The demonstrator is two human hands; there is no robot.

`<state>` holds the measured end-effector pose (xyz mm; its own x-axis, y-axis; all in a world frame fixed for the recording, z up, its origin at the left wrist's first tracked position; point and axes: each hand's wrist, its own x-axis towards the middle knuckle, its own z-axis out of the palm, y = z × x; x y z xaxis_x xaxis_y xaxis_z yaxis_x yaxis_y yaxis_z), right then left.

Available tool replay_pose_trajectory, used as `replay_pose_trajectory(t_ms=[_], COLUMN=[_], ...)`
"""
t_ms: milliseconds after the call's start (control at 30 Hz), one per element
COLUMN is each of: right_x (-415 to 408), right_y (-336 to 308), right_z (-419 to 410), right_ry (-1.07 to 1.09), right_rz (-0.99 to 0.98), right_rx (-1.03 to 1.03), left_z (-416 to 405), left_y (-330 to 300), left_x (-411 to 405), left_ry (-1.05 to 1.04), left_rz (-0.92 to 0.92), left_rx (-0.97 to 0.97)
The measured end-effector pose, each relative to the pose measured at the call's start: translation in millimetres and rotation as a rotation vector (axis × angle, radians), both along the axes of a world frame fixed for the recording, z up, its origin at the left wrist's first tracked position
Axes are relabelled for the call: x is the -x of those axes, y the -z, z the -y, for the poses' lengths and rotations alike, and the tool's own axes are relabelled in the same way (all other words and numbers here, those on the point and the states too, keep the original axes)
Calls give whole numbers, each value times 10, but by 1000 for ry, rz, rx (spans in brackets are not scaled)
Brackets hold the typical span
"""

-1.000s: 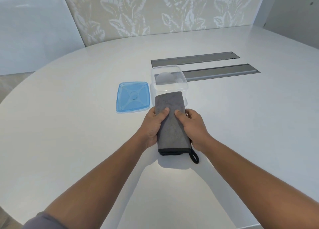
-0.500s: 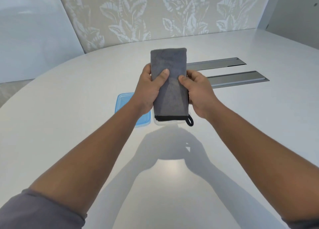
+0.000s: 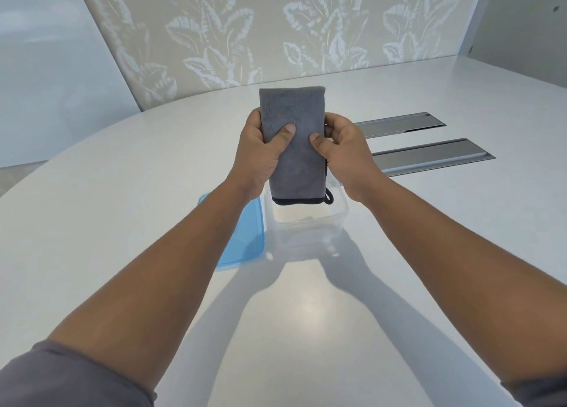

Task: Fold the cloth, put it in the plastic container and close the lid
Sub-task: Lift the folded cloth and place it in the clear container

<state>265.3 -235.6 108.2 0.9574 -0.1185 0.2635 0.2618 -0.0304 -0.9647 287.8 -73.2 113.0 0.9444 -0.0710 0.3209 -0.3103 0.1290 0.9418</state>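
I see what looks like an office meeting room: a wide white rounded desk, two recessed metal cable hatches, leaf-patterned wall panel.

A white, glossy worktop with a rounded far-left edge fills most of the view. Two long grey metal strips lie flush in it on the right, parallel, one farther than the other. Behind the worktop stands a beige wall panel printed with pale leaves, with a plain pale wall to its left and another plain surface at far right.
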Motion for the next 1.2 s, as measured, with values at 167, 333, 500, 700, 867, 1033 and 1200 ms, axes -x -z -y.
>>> replay_pose_trajectory(t_ms=[167,333,500,700,867,1033,1200], right_x=[-89,-139,-183,-287,-296,-256,-227], right_y=[255,399,489,541,633,689,709], right_z=[36,49,48,16,-49,-87,-109], right_ry=[11,22,87,115,161,156,127], right_rz=[-83,-158,-177,-205,-147,-118,-141], right_rx=[131,344,630,913,1088,1231,1284], left_z=[-12,1,9,20,41,75,83], left_y=[264,417,507,625,662,714,764], left_x=[-100,-88,-102,-178,-209,-196,-199], left_ry=[-49,-84,-227,-294,-286,-256,-199], left_rz=[-95,-76,-1,33,56,161,208], left_rx=[-120,-332,-718,-1147,-1426,-1586,-1808])
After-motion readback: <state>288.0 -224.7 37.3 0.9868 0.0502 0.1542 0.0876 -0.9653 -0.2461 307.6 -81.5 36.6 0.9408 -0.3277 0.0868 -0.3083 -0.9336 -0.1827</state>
